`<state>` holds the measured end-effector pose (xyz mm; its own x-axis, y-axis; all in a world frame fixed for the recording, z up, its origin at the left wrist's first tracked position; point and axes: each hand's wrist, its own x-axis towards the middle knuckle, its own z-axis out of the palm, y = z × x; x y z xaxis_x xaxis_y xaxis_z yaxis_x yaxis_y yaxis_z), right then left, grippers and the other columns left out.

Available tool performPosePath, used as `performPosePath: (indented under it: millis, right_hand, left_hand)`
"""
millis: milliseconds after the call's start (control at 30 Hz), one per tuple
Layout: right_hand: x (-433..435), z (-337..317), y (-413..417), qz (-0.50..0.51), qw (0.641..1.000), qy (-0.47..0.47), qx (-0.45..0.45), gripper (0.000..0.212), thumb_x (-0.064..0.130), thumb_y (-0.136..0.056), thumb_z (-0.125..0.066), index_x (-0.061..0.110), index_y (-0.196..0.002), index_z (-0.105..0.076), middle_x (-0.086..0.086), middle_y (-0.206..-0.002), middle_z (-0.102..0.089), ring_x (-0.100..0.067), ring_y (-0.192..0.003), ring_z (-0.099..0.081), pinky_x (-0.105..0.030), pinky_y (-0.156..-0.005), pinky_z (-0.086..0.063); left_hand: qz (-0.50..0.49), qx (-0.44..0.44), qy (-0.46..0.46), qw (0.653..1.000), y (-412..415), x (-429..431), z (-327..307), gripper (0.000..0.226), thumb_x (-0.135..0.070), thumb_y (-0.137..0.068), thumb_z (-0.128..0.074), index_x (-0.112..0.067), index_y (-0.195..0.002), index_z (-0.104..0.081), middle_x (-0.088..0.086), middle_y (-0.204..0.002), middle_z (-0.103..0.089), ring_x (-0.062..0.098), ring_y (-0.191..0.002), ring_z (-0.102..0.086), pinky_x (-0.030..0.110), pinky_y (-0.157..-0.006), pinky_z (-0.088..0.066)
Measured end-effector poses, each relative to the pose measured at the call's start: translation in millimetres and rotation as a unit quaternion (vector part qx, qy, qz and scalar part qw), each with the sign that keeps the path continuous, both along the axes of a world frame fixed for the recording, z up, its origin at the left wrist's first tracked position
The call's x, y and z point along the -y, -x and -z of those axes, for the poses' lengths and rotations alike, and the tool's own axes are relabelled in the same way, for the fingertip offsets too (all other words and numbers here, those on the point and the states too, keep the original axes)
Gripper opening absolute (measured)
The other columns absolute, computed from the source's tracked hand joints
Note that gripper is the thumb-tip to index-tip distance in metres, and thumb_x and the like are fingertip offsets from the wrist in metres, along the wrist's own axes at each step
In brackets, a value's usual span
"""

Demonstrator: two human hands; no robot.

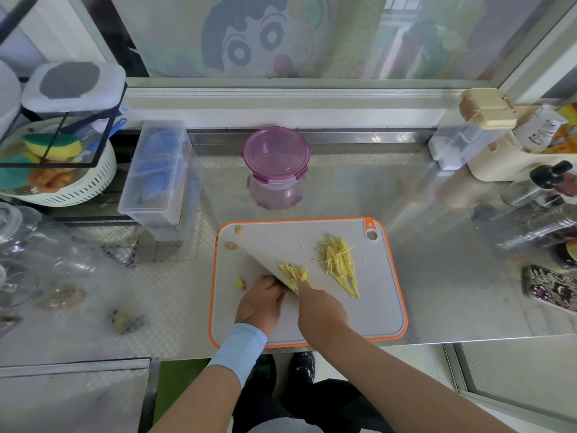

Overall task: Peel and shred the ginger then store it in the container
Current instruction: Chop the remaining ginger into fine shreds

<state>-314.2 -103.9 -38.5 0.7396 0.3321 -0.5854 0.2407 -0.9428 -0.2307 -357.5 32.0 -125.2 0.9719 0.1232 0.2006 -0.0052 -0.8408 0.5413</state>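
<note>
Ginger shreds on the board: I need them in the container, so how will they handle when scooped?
Probably light and loose: the shreds lie as thin separate strands, so a push would likely scatter them. They may be slightly moist and clingy, since a bunch rests together on the knife.

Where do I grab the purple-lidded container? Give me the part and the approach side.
Probably best: grip the container round its clear body, below the purple lid, coming from the right. It stands upright, the lid's latch tabs stick out, a clear plastic box stands to its left and a ledge runs behind.
</note>
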Motion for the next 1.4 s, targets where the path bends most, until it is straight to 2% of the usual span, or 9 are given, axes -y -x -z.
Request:
performPosePath:
  millis: [167,300,400,833,967,1067,1133,1267,1400]
  right_hand:
    - [-7.3,-0.9,-3.5,-0.004,1.000,-0.016,0.006,0.031,0.003,-0.093,-0.044,0.014,-0.122,-0.041,-0.006,-0.087,-0.053,-0.027,-0.076,-0.053,-0.034,-0.063,-0.047]
    - [8.6,0.0,4.9,0.005,1.000,-0.013,0.007,0.050,0.000,-0.091,-0.043,0.016,-0.137,-0.033,0.000,-0.074,-0.044,-0.025,-0.073,-0.050,-0.033,-0.058,-0.041]
    - [16.6,-2.1,12.4,0.009,1.000,-0.005,0.005,0.044,-0.002,-0.090,-0.044,0.014,-0.131,-0.037,0.001,-0.071,-0.043,-0.025,-0.072,-0.052,-0.032,-0.056,-0.040]
    - [6.8,-0.8,10.0,0.015,1.000,-0.014,0.007,0.059,-0.001,-0.090,-0.043,0.018,-0.144,-0.027,0.001,-0.074,-0.044,-0.026,-0.074,-0.051,-0.033,-0.061,-0.042]
    - [11.8,-1.9,14.0,0.018,1.000,-0.004,0.001,0.047,-0.001,-0.090,-0.045,0.015,-0.133,-0.037,0.001,-0.074,-0.045,-0.025,-0.074,-0.053,-0.034,-0.063,-0.048]
    - [3.8,0.2,6.9,0.002,1.000,-0.001,0.002,0.057,0.001,-0.092,-0.046,0.015,-0.145,-0.028,-0.003,-0.084,-0.053,-0.024,-0.074,-0.052,-0.032,-0.063,-0.045]
    - [-4.0,-0.6,2.2,-0.005,1.000,-0.009,0.008,0.048,0.002,-0.093,-0.045,0.013,-0.139,-0.033,-0.004,-0.084,-0.051,-0.025,-0.074,-0.051,-0.032,-0.062,-0.043]
    - [-10.1,-2.8,-0.9,-0.012,1.000,-0.017,0.018,0.032,0.002,-0.093,-0.044,0.011,-0.123,-0.041,-0.002,-0.077,-0.046,-0.027,-0.072,-0.050,-0.033,-0.060,-0.042]
    - [2.9,-1.8,5.3,-0.003,1.000,-0.012,0.011,0.045,0.000,-0.092,-0.043,0.015,-0.134,-0.035,0.002,-0.071,-0.041,-0.024,-0.069,-0.048,-0.033,-0.057,-0.040]
  left_hand:
    - [0.003,-0.016,-0.011,1.000,1.8,0.7,-2.3,0.030,-0.028,-0.088,-0.044,-0.022,-0.094,-0.073,-0.003,-0.097,-0.065,0.013,-0.098,-0.049,0.029,-0.063,-0.055]
    - [0.012,-0.009,-0.012,1.000,1.7,-1.0,-1.6,0.016,-0.011,-0.082,-0.068,-0.021,-0.093,-0.074,-0.002,-0.099,-0.067,0.015,-0.099,-0.051,0.030,-0.069,-0.056]
    - [0.009,0.003,-0.003,1.000,0.6,0.1,-2.7,0.022,-0.005,-0.073,-0.079,-0.019,-0.089,-0.075,-0.001,-0.095,-0.068,0.015,-0.097,-0.051,0.026,-0.070,-0.054]
    - [-0.009,0.009,0.004,1.000,1.5,1.6,-3.8,0.027,-0.004,-0.073,-0.080,-0.020,-0.094,-0.075,-0.001,-0.096,-0.068,0.013,-0.097,-0.050,0.027,-0.067,-0.055]
    - [-0.010,0.012,0.011,1.000,1.9,1.8,-0.8,0.024,-0.004,-0.070,-0.082,-0.019,-0.088,-0.076,-0.002,-0.092,-0.068,0.012,-0.094,-0.051,0.023,-0.068,-0.053]
    - [-0.008,0.015,0.009,1.000,2.0,2.7,-1.4,0.022,-0.004,-0.072,-0.080,-0.019,-0.087,-0.075,-0.002,-0.091,-0.067,0.012,-0.093,-0.051,0.022,-0.066,-0.050]
    - [-0.008,0.020,0.007,1.000,2.5,2.4,-0.5,0.012,-0.011,-0.080,-0.070,-0.019,-0.088,-0.075,-0.003,-0.093,-0.067,0.012,-0.095,-0.051,0.023,-0.064,-0.052]
    - [-0.019,0.017,0.004,1.000,2.8,3.7,0.8,0.028,-0.026,-0.086,-0.046,-0.019,-0.087,-0.073,-0.002,-0.095,-0.065,0.014,-0.095,-0.051,0.027,-0.059,-0.053]
    - [-0.010,0.024,-0.020,0.999,2.3,2.9,2.9,0.030,-0.025,-0.086,-0.045,-0.017,-0.086,-0.073,0.000,-0.094,-0.067,0.015,-0.097,-0.051,0.026,-0.066,-0.054]
